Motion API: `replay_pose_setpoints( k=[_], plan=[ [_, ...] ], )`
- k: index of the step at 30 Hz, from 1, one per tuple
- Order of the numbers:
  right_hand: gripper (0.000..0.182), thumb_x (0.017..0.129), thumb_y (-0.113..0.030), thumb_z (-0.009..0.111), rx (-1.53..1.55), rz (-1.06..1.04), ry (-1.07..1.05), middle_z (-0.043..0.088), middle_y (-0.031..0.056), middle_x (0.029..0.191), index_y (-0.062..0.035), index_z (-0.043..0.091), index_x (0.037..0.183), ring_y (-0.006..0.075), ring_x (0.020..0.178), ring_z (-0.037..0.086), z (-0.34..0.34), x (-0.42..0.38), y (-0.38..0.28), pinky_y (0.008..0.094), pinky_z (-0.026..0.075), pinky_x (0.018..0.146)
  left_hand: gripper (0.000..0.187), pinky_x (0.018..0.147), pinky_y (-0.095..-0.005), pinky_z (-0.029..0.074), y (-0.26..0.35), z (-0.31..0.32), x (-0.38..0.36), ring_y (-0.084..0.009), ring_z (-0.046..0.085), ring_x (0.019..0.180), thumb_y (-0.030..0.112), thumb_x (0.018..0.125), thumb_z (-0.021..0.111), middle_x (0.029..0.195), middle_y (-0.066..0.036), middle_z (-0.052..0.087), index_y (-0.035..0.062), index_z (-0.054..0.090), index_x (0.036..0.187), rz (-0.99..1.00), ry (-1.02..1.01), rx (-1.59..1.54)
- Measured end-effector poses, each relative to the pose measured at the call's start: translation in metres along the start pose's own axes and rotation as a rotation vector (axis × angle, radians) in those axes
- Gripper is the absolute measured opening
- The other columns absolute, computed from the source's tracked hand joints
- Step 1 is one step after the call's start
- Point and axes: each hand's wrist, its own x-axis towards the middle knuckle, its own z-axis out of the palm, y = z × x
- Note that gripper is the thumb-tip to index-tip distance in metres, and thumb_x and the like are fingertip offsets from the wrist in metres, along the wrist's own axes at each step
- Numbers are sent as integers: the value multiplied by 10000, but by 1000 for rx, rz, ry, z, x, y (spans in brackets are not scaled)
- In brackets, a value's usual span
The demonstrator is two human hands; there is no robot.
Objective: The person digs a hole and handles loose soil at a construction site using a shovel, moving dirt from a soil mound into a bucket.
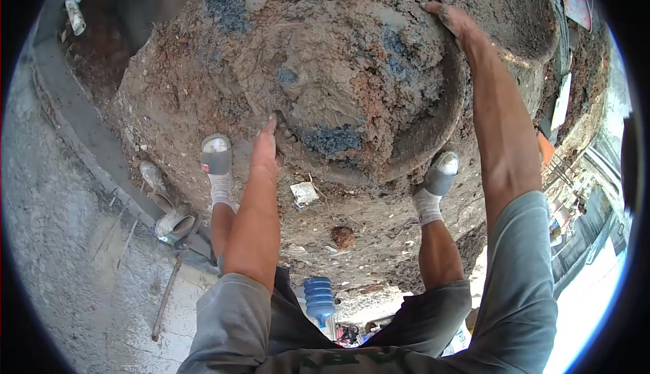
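Note:
A wide round basin (420,160), caked in mud, lies on the ground before me, heaped with wet brown mud (318,69) showing dark blue-grey and reddish patches. My left hand (269,140) is closed at the basin's near left edge, its muddy fingers partly hidden against the mud. On the far right side, my right hand (455,22) grips the rim with fingers curled over it. Mud covers much of the rim on the left, so its outline there is hard to make out.
Another muddy basin (521,18) sits at upper right. My sandalled feet stand on dirt, with a white scrap (305,192) between them. Boots (175,225) and a wooden-handled tool (172,286) lie left, beside a concrete edge (81,127). A blue water jug (319,299) is behind me.

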Motion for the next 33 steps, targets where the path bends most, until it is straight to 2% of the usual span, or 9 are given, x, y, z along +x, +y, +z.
replay_pose_setpoints(
  k=[3,11,13,15,21,26,28,31,33],
  plan=[
    [418,702,-319,601,23,-55,-44,568,143,913,36,558,919,225,850,511,6,4,6,337,385,763,226,522,-314,457,-1,-2,7,-179,538,580,270,799,522,703,-60,559,59,554,873,6,-44,-57],
    [582,720,-406,571,-427,-129,126,491,259,1063,103,483,988,304,991,489,27,-106,-2,362,386,828,310,593,-332,466,-5,-1,9,-196,570,624,336,791,501,766,-56,590,67,553,936,30,158,250],
    [578,689,-430,590,-446,-145,159,544,261,949,92,525,930,320,897,539,39,-139,3,357,412,785,607,840,-379,366,-7,-11,21,-239,447,1028,353,695,628,1180,-139,420,-16,433,1136,-46,-54,50],
    [543,667,-435,603,-489,-146,164,576,247,830,91,575,796,328,788,566,47,-154,23,372,426,735,634,888,-376,325,-22,-32,54,-265,426,1057,348,695,614,1195,-162,410,-40,412,1154,13,-36,100],
    [421,634,-298,637,-382,-87,37,595,150,746,69,581,831,247,681,554,41,-213,58,354,415,666,589,899,-328,301,-15,-8,-10,-263,419,1056,280,718,573,1163,-165,441,-66,393,1159,344,136,368],
    [428,590,-281,657,-81,25,55,585,147,721,53,587,849,224,660,551,46,-181,148,330,413,637,482,750,-333,400,-9,3,-69,-233,511,865,277,730,555,1012,-127,520,-49,473,1077,270,265,425],
    [487,594,-295,656,-89,107,22,580,219,881,71,570,904,286,852,561,28,-215,119,345,415,761,467,738,-334,408,-9,-8,-67,-236,519,853,256,724,562,996,-127,528,-51,481,1067,365,258,506],
    [487,580,-328,655,74,118,112,581,247,823,95,575,807,332,792,569,60,-190,182,366,429,703,661,901,-331,302,4,-20,-64,-306,409,1084,329,669,597,1156,-239,436,-120,412,1118,374,116,625],
    [451,584,-320,656,226,190,83,586,206,762,93,574,746,280,729,568,74,-198,202,364,426,649,701,914,-337,292,24,22,-128,-317,401,1093,333,685,599,1187,-245,402,-135,358,1147,360,320,923]
  ],
)
